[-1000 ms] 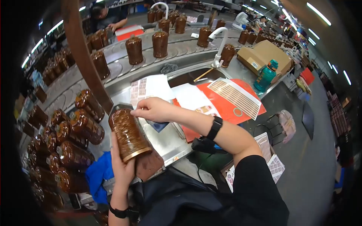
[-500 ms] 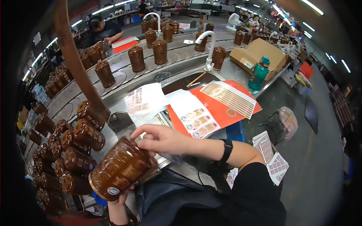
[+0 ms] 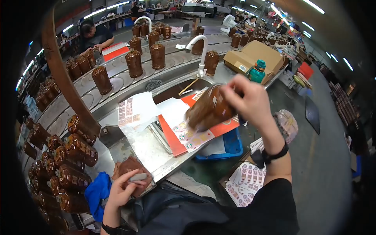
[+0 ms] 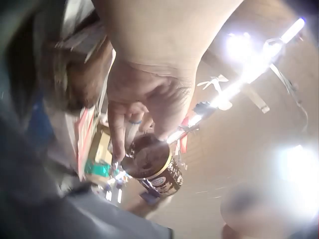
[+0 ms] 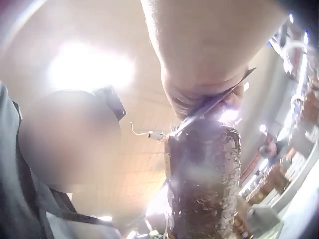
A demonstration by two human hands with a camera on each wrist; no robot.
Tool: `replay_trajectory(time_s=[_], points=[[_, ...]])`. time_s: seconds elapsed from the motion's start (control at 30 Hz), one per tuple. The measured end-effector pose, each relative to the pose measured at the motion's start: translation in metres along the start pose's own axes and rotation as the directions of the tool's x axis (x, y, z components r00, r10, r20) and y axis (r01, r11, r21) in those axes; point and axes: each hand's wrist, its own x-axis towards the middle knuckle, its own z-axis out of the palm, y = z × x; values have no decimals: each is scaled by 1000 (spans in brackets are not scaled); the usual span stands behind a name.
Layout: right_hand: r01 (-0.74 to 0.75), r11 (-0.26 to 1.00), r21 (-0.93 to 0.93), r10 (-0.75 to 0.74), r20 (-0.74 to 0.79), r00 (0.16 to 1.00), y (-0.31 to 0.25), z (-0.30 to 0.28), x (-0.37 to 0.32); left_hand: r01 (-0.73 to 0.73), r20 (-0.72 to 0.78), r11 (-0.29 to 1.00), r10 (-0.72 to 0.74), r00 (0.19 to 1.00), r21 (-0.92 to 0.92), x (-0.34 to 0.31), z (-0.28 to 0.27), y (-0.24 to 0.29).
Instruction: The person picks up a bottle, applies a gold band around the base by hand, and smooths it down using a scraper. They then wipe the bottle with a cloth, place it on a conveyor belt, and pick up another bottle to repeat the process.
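Note:
My right hand grips the upper end of a glossy brown glazed jar, tilted and blurred over the sheets at the middle of the bench. In the right wrist view the jar hangs below the hand, and a thin dark flat strip shows beside the fingers. The left wrist view shows the jar's underside and gold rim. My left hand pinches a small pale grey flat piece between thumb and fingers, over a wet reddish-brown pad.
Several brown jars lie stacked at the left beside a blue cloth. Decal sheets, a red board and a white tap are ahead. A post stands front left; a conveyor carries more jars.
The jar has left my left hand and swung right and up, away from my body, in my right hand. My left hand has come down to the pad and taken the grey piece.

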Motion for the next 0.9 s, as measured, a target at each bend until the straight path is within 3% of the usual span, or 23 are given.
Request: replay_trajectory(time_s=[0.03,0.1,0.13,0.2,0.23,0.3,0.33,0.4,0.47,0.53,0.6,0.8,0.9], points=[[4,994,-108,-9,-51,999,20,4,15,1,-2,1000,-1,1000,-6,-9,-4,-4],[-30,949,-315,-2,-101,995,74,21,45,-28,-330,959,125,936,283,-29,-10,-16],[-31,923,-383,-29,-150,988,101,32,57,-26,-338,960,124,933,280,-40,-12,-22],[-165,876,-453,95,-174,980,152,51,82,56,-557,785,385,736,617,-58,-16,-34],[-159,878,-452,88,-174,981,173,58,94,56,-561,785,388,731,616,-64,-18,-38],[-349,830,-435,275,-225,935,213,73,114,253,-471,434,524,710,865,-74,-23,-42],[-347,832,-433,274,-222,936,233,80,127,257,-473,433,524,708,864,-79,-25,-47],[-398,764,-508,341,-206,917,266,95,150,373,-441,235,502,744,898,-85,-21,-52],[-419,736,-532,368,-205,907,290,110,172,385,-470,270,495,731,883,-78,-17,-50],[-471,705,-530,425,-215,879,313,124,190,393,-447,214,459,768,894,-77,-15,-49],[-416,696,-585,397,-170,902,338,139,206,429,-492,239,430,757,871,-75,-12,-47],[-546,630,-552,538,-195,820,383,182,243,466,-496,173,362,789,868,-71,-12,-41],[-546,635,-547,540,-191,819,396,198,252,495,-520,166,346,781,853,-73,-14,-45]])
